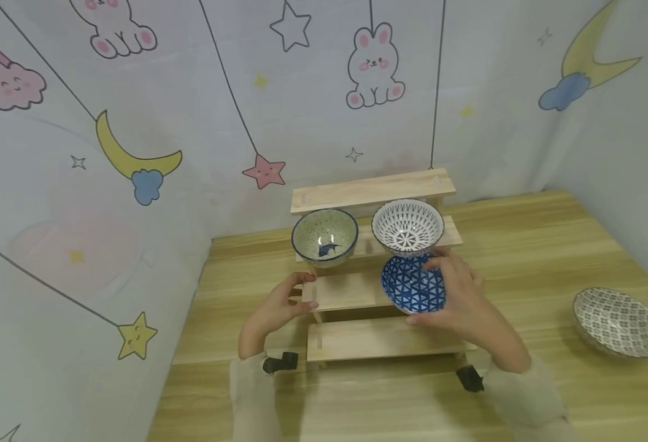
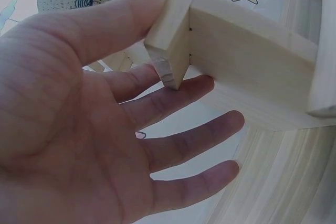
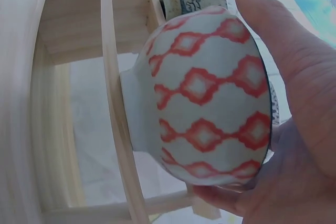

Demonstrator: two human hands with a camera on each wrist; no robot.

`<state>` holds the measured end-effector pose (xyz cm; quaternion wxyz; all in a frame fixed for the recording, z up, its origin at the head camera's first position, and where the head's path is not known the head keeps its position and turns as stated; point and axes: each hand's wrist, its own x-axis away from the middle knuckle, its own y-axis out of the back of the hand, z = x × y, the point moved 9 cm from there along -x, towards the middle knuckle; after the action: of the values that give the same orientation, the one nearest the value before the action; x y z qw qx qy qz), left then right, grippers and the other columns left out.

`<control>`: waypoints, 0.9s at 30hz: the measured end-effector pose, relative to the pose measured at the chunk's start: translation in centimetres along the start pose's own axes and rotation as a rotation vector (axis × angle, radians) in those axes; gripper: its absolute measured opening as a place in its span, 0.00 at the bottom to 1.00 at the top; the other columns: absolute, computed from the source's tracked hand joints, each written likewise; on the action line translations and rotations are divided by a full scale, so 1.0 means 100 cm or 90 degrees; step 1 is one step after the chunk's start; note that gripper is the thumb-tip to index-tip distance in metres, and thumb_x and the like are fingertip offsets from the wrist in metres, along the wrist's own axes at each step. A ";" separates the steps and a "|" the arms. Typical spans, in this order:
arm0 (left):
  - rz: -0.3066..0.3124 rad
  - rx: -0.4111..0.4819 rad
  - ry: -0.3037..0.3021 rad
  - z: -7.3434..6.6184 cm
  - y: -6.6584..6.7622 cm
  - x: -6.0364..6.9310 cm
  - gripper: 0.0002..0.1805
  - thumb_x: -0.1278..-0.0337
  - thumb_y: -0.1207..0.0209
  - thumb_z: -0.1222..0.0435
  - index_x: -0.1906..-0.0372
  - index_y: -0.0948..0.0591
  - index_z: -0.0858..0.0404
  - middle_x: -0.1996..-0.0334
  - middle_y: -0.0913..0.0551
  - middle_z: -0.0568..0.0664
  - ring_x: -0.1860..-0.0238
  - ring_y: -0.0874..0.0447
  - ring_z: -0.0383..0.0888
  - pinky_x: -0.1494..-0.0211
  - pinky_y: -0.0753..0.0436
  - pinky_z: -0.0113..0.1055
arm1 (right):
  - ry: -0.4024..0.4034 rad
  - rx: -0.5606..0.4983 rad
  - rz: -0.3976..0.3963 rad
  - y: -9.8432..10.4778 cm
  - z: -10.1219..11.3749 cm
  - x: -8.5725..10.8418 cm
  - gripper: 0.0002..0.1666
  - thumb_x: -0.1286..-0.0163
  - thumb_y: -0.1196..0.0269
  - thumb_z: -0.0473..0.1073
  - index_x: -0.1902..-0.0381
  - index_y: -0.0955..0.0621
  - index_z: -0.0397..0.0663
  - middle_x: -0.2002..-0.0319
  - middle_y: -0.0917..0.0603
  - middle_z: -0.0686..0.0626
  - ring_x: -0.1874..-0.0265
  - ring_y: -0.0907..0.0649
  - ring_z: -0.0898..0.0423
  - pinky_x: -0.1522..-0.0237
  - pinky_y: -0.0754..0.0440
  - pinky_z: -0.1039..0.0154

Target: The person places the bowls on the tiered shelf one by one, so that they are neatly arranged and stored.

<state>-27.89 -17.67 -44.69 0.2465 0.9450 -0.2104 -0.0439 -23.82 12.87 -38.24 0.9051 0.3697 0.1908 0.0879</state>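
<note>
"Four round bowls. Which is in hand?"

"The blue bowl [image 1: 412, 285], glossy, with triangle patterning inside and red lozenges around its white outer wall. The right hand [image 1: 462, 301] pinches it from the right, thumb toward the near rim, fingers over the far side. Its foot meets the second step [image 1: 346, 290], counting from the near side."

"And the left hand [image 1: 277, 307]?"

"It pinches the left end of that same plank, thumb above, fingers below; the outer ones spread past the wood."

"What's the wooden stand [image 1: 374, 191] like?"

"Pale, flat planks in four tiers, square-cut at the edges. On the third tier, a speckled green bowl [image 1: 324, 236] with a dark rim sits left, and a white bowl [image 1: 407, 226] with dark dashes sits right, just beyond the blue one."

"Room to move?"

"A length of plank separates the two hands. Rightward, a broad stretch of wood-grained table [image 1: 534, 276] runs from the stand to the lattice-patterned bowl [image 1: 619, 322]."
</note>
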 end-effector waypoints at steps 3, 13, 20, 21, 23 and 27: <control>0.000 0.001 -0.004 0.000 0.000 0.000 0.30 0.34 0.35 0.67 0.33 0.32 0.72 0.33 0.31 0.66 0.37 0.29 0.69 0.36 0.26 0.62 | -0.017 0.003 -0.004 0.005 -0.002 0.002 0.53 0.58 0.16 0.51 0.42 0.32 0.36 0.29 0.40 0.26 0.33 0.39 0.27 0.39 0.49 0.24; 0.001 0.012 -0.005 -0.006 0.000 0.003 0.29 0.34 0.36 0.69 0.33 0.32 0.73 0.33 0.32 0.68 0.37 0.30 0.69 0.36 0.28 0.64 | -0.018 0.001 -0.025 0.029 -0.023 0.020 0.44 0.40 0.26 0.53 0.38 0.33 0.35 0.28 0.45 0.25 0.31 0.43 0.23 0.42 0.57 0.16; 0.000 0.017 -0.001 0.001 -0.001 0.000 0.30 0.35 0.35 0.69 0.33 0.32 0.72 0.33 0.31 0.67 0.36 0.30 0.68 0.35 0.27 0.63 | -0.043 0.084 -0.035 0.051 -0.048 0.039 0.43 0.34 0.30 0.56 0.36 0.34 0.32 0.28 0.45 0.22 0.34 0.42 0.19 0.45 0.53 0.12; 0.000 0.017 -0.001 0.001 -0.001 0.000 0.30 0.35 0.35 0.69 0.33 0.32 0.72 0.32 0.31 0.67 0.36 0.30 0.68 0.35 0.28 0.63 | -0.046 0.106 -0.037 0.054 -0.052 0.042 0.43 0.34 0.30 0.56 0.36 0.33 0.31 0.28 0.44 0.22 0.35 0.40 0.19 0.46 0.50 0.12; 0.000 0.014 -0.002 0.002 0.000 0.001 0.30 0.35 0.35 0.68 0.33 0.32 0.72 0.32 0.31 0.67 0.36 0.30 0.68 0.35 0.28 0.62 | -0.057 0.129 -0.035 0.059 -0.063 0.049 0.44 0.33 0.31 0.56 0.35 0.34 0.30 0.29 0.44 0.21 0.34 0.40 0.19 0.45 0.50 0.13; 0.000 0.009 -0.009 0.002 0.000 0.002 0.30 0.34 0.36 0.69 0.32 0.33 0.73 0.32 0.32 0.67 0.37 0.29 0.68 0.34 0.28 0.62 | -0.110 0.145 -0.028 0.070 -0.091 0.062 0.45 0.31 0.33 0.57 0.34 0.35 0.28 0.29 0.47 0.19 0.35 0.44 0.16 0.46 0.56 0.12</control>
<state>-27.76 -17.88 -44.85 0.2386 0.9463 -0.2124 -0.0492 -22.04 25.49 -40.97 0.8721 0.4718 0.1289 0.0140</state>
